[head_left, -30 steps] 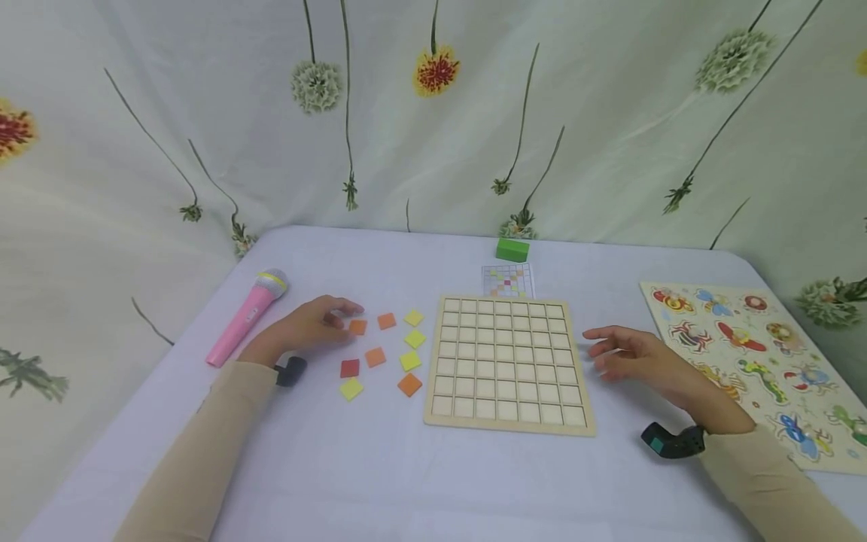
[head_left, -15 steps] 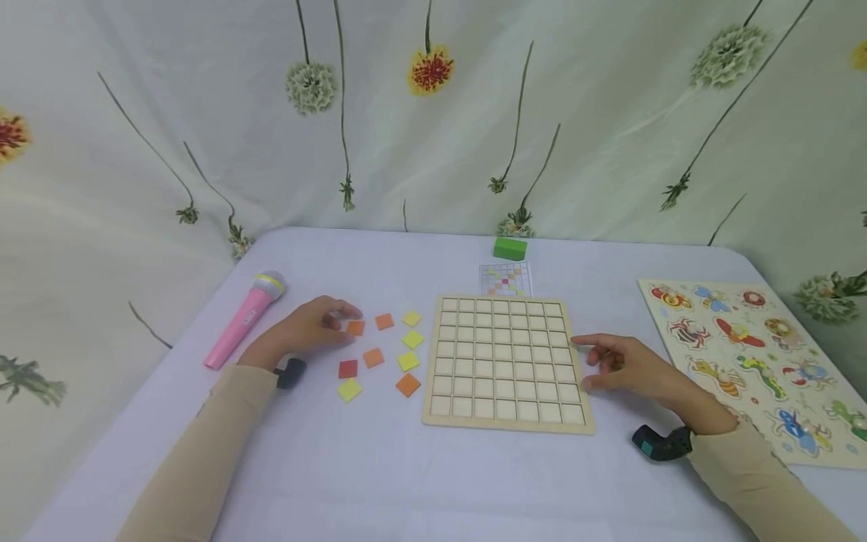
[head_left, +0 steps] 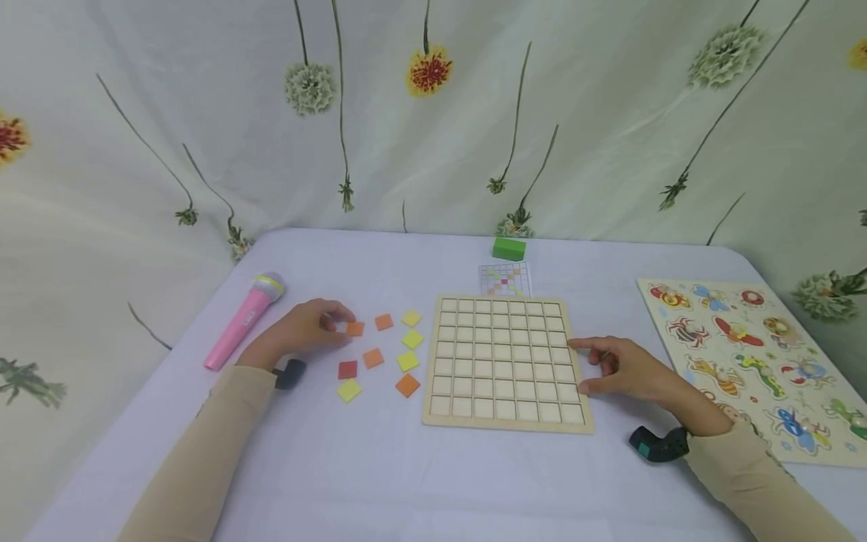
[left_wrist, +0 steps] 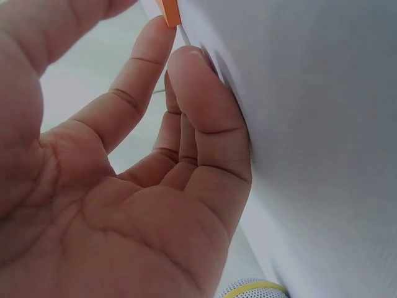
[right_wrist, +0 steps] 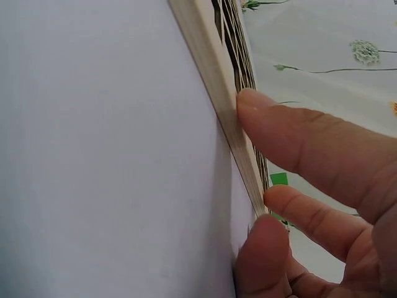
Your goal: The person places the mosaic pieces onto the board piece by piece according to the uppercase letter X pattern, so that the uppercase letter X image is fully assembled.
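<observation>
Where the head view takes in the desk [head_left: 433, 482], the left hand [head_left: 305, 327] pinches an orange tile [head_left: 355, 329] between thumb and fingertip; the tile is left of the square wooden board [head_left: 508, 424] and well apart from it. Other loose tiles [head_left: 373, 358] in yellow, orange and red lie near it. The right hand [head_left: 626, 369] rests at the board's right edge, thumb and index finger extended against the rim without gripping it. Treat the tile as light and stiff; its flat face is likely to slip, so take hold by two opposite edges rather than pressing from above. Seen from the left wrist, one fingertip meets the orange tile at the upper border of the view; the thumb's tip is out of frame, so this angle alone does not confirm the pinch. The tile's edge shows some thickness, which should be enough for a fingertip hold with little force. Seen from the right wrist, two fingertips touch the board's pale outer edge beside the desk surface. Judge the board rigid and easy to slide on the cloth; hold it by the outer frame, as the thin grid strips are probably its most fragile part.
</observation>
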### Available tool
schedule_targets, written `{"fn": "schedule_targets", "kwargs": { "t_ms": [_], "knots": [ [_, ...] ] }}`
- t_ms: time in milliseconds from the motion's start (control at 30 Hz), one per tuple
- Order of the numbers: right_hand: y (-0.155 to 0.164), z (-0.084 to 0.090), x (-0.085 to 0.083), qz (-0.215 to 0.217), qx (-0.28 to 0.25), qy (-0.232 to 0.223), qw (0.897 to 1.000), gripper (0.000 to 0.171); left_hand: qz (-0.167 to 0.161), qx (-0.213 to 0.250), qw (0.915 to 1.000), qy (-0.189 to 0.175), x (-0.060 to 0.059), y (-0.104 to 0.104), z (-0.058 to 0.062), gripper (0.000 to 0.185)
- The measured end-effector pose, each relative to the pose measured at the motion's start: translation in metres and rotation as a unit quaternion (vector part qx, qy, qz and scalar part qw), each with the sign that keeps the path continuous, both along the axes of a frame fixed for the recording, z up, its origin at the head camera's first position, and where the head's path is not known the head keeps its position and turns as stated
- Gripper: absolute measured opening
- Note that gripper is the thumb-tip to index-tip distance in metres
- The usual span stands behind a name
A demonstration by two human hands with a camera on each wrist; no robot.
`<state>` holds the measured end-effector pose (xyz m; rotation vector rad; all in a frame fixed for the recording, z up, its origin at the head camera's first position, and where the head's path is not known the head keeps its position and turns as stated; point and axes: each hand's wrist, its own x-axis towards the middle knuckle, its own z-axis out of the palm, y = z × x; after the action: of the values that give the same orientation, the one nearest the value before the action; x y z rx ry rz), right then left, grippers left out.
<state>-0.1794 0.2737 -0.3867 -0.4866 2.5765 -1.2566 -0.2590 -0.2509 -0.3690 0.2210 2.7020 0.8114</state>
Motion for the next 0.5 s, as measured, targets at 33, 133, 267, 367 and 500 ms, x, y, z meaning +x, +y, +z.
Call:
{"fn": "schedule_targets", "kwargs": {
  "t_ms": [33, 133, 267, 367, 500],
  "knots": [
    [-0.0003, 0.0000, 0.0001, -0.001, 0.001, 0.001, 1.000, 0.070, 0.000, 0.001, 1.0000, 0.000, 0.0001, -0.0003, 0.0000, 0.039],
    [0.0002, 0.0001, 0.0006, 0.000, 0.001, 0.003, 1.000, 0.070, -0.001, 0.004, 1.0000, -0.001, 0.0002, -0.0012, 0.0007, 0.038],
    [0.0008, 0.0000, 0.0009, 0.001, -0.009, 0.002, 1.000, 0.071, -0.001, 0.006, 1.0000, -0.005, -0.0009, -0.0020, 0.0007, 0.037],
    [0.0011, -0.0010, 0.0001, 0.001, -0.013, 0.002, 1.000, 0.071, 0.000, 0.006, 1.0000, -0.007, -0.0015, -0.0024, 0.0004, 0.036],
    [0.0007, -0.0015, -0.0002, 0.001, -0.012, 0.002, 1.000, 0.070, -0.001, 0.006, 1.0000, -0.006, -0.0015, -0.0027, 0.0008, 0.035]
  ]
}}
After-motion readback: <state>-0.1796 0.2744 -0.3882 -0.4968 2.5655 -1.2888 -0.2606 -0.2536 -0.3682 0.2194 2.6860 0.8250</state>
